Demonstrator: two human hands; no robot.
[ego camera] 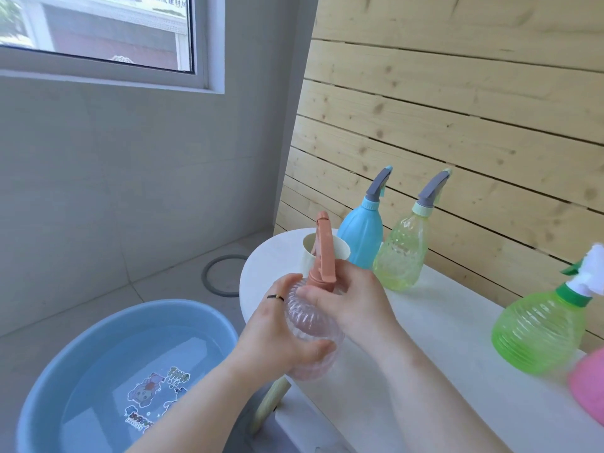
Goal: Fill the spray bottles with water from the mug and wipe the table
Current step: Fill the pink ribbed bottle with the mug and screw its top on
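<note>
While your left hand (277, 335) wraps the ribbed body of the clear pink bottle (313, 335) and your right hand (353, 305) pinches the collar under its salmon spray head, you're holding it just in front of the mug (322, 253), at the rounded end of the table (441, 338).

Progress, as a judgement: early. The head sits on the neck, and you can't tell from here if it's coming off or going back on. Water level inside isn't readable either. Other bottles all have heads on, fill unknown. Wiping looks not yet begun, w/ no cloth in view.

Count:
- Spray bottles: 4 for sure. One in your hands, a blue bottle (361, 237) just right of the mug, a yellow-green bottle (402, 253) beyond that, and a green bottle (539, 331) well apart to the mug's right.
- Pink thing (588, 387) past the green one (cut off by the frame edge, maybe a 5th).
- Mug: 1.
- Basin (98, 371): 1, blue, holding water, down on the floor left of the mug.
</note>
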